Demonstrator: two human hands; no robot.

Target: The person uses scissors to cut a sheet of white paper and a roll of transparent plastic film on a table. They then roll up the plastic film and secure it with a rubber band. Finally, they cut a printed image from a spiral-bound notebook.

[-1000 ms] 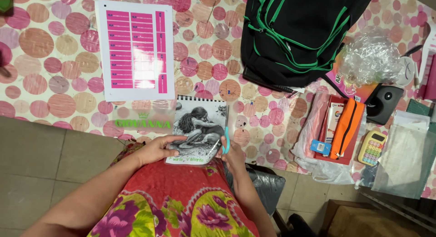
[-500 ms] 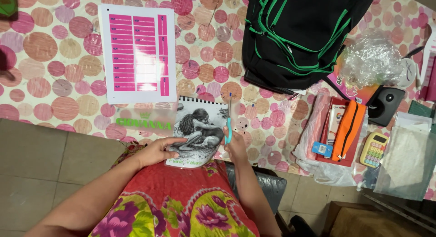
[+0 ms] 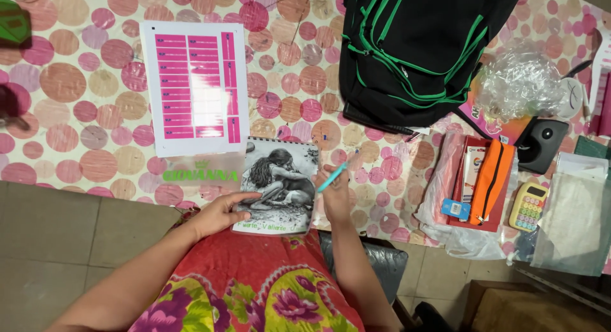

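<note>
A table (image 3: 76, 115) under a cloth of pink and tan dots fills the upper two thirds of the frame, and a black backpack (image 3: 420, 45) with green piping takes its upper right. Left of centre, toward the top, lies a white sheet of pink labels (image 3: 194, 87), its long side running up and down the frame. Just below it, at the table's near edge in the middle of the frame, sits a spiral notebook (image 3: 280, 185) with a grey drawn cover, its binding along the top edge and its long axis also running up the frame; a clear cover flap with green lettering lies beside its upper left corner. The left hand (image 3: 219, 214) lies flat on the notebook's lower left corner, fingers spread and pressing, gripping nothing. The right hand (image 3: 334, 195) sits just off the notebook's right edge, fingers curled closed around a light blue pen (image 3: 334, 176), which slants from the hand up and to the right. So the notebook lies between the two hands, touched by the left and just left of the pen hand. Toward the right, an orange pencil case (image 3: 490, 179) rests on a red box, well apart from both hands.
</note>
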